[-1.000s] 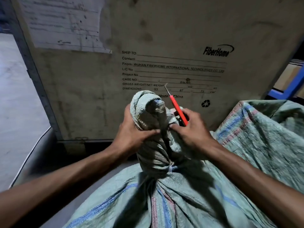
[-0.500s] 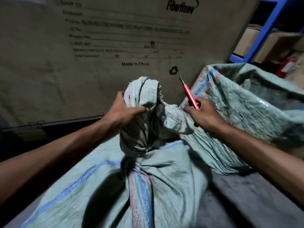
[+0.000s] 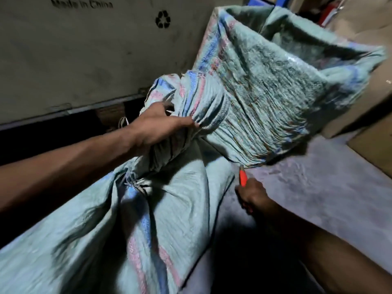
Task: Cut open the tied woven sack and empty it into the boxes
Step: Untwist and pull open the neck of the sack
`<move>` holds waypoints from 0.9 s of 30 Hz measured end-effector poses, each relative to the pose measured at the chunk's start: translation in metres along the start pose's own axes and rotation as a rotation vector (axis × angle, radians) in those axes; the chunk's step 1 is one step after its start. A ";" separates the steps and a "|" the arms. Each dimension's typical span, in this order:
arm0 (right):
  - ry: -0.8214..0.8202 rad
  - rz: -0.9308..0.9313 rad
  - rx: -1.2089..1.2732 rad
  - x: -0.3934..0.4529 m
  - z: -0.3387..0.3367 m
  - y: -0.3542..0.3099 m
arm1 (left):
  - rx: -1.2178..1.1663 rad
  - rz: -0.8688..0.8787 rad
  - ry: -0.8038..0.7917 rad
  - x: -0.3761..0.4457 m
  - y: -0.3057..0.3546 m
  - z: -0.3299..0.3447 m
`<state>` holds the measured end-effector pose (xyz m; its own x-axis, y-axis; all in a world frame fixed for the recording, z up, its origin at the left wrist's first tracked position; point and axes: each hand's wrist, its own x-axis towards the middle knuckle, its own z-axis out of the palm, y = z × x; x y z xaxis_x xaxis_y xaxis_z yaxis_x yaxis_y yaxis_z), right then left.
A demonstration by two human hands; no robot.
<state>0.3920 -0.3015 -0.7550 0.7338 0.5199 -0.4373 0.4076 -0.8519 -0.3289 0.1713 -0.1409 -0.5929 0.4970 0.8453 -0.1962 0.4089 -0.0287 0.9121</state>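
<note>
against the big crate [image 3: 84, 56] stamped "made in china", the tied woven sack [image 3: 118, 225] lies slumped across the grey floor [image 3: 318, 198], its knot [image 3: 132, 183] bunched below the neck. behind it a second sack [image 3: 275, 81] stands with its mouth wide open. left hand [image 3: 157, 124] — fingers clamped tight round the gathered neck. right hand [image 3: 252, 194] low beside the sack, fist closed on a red-handled cutter [image 3: 242, 177] — tip up, touching the open sack's base.

A large grey-brown printed crate wall [image 3: 84, 56] stands far left; dim grey concrete floor [image 3: 318, 198] spreads near right.
</note>
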 end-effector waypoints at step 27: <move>0.038 -1.203 0.675 -0.181 -0.136 -0.356 | -0.119 0.338 0.475 -0.107 0.048 -0.215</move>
<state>0.1878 -0.1009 -0.4448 0.1394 0.8960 0.4216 0.4633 0.3173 -0.8275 -0.0266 -0.1184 -0.4507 0.1761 0.9468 0.2694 0.1857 -0.3008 0.9355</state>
